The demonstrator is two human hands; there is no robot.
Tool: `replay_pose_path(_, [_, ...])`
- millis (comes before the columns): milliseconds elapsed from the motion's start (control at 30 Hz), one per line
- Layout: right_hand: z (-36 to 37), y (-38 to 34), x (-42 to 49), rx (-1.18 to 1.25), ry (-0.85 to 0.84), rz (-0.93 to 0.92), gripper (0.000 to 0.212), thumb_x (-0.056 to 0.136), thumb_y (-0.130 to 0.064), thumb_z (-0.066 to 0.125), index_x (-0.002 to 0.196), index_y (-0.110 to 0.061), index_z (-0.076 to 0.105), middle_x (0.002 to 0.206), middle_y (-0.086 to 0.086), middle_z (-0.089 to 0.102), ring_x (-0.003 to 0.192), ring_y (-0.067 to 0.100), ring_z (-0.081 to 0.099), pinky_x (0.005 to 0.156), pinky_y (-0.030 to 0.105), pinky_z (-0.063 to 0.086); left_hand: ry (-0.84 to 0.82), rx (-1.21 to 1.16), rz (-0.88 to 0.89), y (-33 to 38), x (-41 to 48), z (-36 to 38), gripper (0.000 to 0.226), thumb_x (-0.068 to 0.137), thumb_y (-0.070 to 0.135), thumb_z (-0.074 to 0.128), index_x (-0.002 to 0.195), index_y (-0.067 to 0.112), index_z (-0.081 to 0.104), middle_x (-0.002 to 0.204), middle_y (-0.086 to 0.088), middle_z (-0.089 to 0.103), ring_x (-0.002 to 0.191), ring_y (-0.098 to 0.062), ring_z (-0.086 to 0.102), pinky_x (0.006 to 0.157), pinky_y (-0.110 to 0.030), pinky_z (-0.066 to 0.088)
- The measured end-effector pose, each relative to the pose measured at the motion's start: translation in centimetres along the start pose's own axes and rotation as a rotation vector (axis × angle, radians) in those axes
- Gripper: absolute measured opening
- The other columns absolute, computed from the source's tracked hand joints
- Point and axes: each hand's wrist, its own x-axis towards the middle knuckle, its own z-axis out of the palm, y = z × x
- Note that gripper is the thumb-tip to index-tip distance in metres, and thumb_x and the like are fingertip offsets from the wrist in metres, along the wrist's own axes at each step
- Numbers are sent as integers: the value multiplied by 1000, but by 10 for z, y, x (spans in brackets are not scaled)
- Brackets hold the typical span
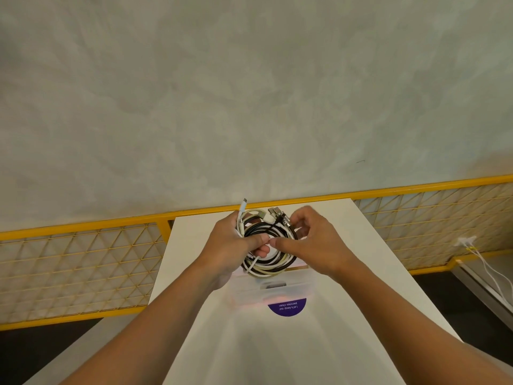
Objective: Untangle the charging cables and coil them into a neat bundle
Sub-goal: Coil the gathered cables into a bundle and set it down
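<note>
Cable coil (263, 269): black + white strands, already looped together, held in air just beyond clear box (249, 293).
Left hand (230, 245): fingers wrapped round coil's left side.
Right hand (311, 240): pinching coil's right side by metal plugs.
Judgement: untangling mostly done. Plug ends stick out, loops uneven, so tidying is left.
Table (361, 259): far edge shortly beyond box, bare surface either side of box.

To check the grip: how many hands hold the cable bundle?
2. The left hand grips the cable bundle on its left side; the right hand pinches its upper right part. No other hand shows.
</note>
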Motion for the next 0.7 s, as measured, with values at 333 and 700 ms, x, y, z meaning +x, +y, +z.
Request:
replay_pose_path(333, [5, 0, 1, -267, 121, -438, 11, 81, -25, 82, 86, -33, 78, 124, -11, 58, 97, 11, 62, 75, 30, 52, 100, -168, -69, -3, 3, 7, 23, 82, -6, 75, 102, 1, 67, 83, -17, 75, 64, -23, 70, 64, -31, 60])
replay_pose_path(700, [16, -12, 0, -429, 118, -434, 6, 79, -25, 79, 83, -22, 77, 125, -13, 59, 81, 14, 63, 68, 31, 52, 97, -86, 15, -6, 0, 5, 19, 85, 0, 75, 101, 8, 68, 74, -8, 74, 60, -18, 67, 60, -28, 59])
